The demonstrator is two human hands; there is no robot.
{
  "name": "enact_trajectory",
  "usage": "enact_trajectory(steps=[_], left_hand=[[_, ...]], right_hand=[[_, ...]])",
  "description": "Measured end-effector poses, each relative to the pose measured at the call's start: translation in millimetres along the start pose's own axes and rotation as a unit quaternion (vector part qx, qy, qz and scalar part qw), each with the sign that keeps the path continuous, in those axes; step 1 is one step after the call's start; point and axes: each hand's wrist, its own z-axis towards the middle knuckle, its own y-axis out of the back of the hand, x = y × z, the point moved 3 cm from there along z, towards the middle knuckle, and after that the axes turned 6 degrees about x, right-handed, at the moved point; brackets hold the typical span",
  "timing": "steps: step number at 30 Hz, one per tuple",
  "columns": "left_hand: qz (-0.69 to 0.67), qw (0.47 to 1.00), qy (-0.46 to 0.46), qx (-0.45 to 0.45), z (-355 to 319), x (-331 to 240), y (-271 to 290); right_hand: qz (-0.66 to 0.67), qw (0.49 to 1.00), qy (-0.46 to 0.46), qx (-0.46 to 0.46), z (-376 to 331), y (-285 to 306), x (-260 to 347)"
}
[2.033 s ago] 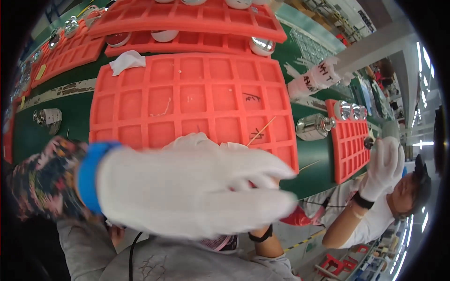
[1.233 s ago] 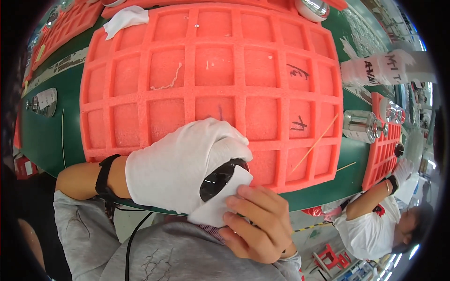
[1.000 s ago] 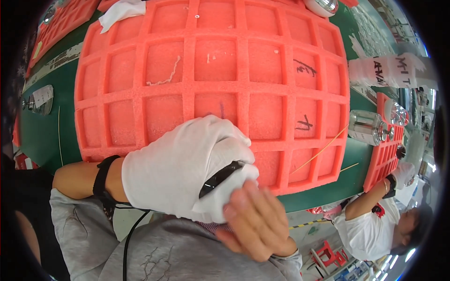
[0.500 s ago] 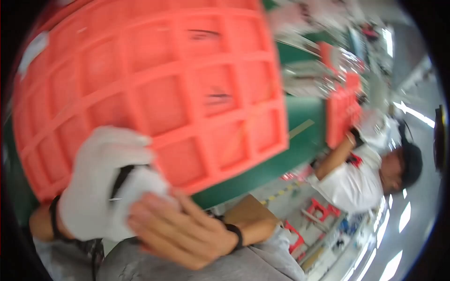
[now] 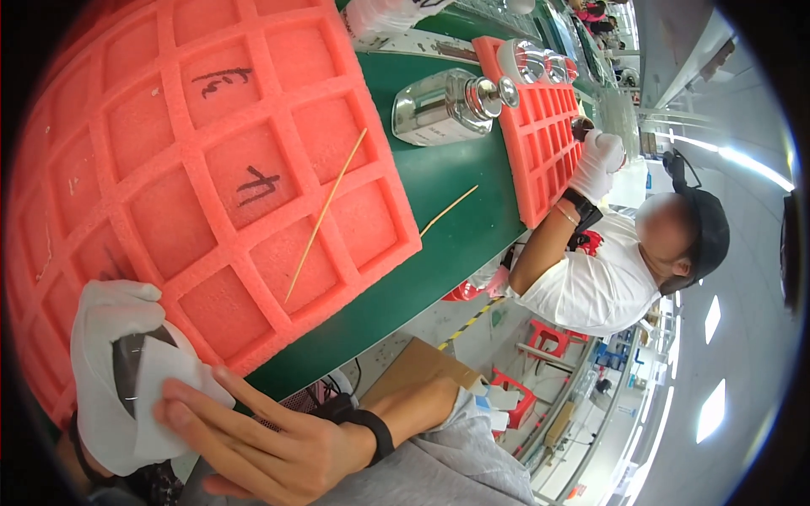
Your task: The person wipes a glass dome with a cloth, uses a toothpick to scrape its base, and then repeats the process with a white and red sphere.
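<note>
My left hand (image 5: 97,379), in a white glove, grips a dark, shiny, smooth piece (image 5: 126,367) at the lower left; its exact kind is hard to tell. A folded white wipe (image 5: 159,375) lies against that piece and covers part of it. My bare right hand (image 5: 278,447) presses the wipe from the right, fingers long and close together, thumb partly hidden. Both hands are by the near edge of a red foam tray (image 5: 169,223) with square compartments and black handwritten marks. A thin wooden stick (image 5: 325,215) lies across its compartments.
On the green table (image 5: 380,295) stand a clear pump-top bottle (image 5: 430,110) and a second red tray (image 5: 531,143) with round glass containers (image 5: 527,61). Another thin stick (image 5: 450,210) lies between the trays. A co-worker (image 5: 582,287) with a gloved hand works at the second tray. A cardboard box (image 5: 413,371) stands below.
My view has shifted and sharpened, so the tray appears further left and the bottle shows. Both hands now appear lower left, and more of the dark piece shows beside the wipe.
</note>
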Motion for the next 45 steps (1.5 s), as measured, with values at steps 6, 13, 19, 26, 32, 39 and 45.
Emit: enact_trajectory(steps=[6,13,19,26,32,39,45], left_hand=[[0.003,1.0,0.023,0.012,-3,2,4],[0.007,0.999,0.046,0.022,-20,8,6],[0.002,1.0,0.029,0.007,-15,10,-1],[0.013,0.997,0.046,-0.058,-16,-1,0],[-0.037,0.999,-0.015,-0.012,12,5,7],[0.065,0.996,-0.048,-0.023,3,-13,13],[-0.029,0.997,-0.016,-0.072,-3,-8,9]], right_hand=[[0.0,1.0,0.021,-0.01,5,-2,1],[0.028,0.999,0.025,-0.028,6,3,7],[-0.023,0.999,0.028,-0.012,-2,7,9],[-0.06,0.997,0.053,-0.007,12,2,10],[-0.123,0.992,0.035,0.007,25,4,-2],[-0.059,0.997,0.005,0.048,19,5,4],[0.15,0.984,-0.097,0.016,32,8,-44]])
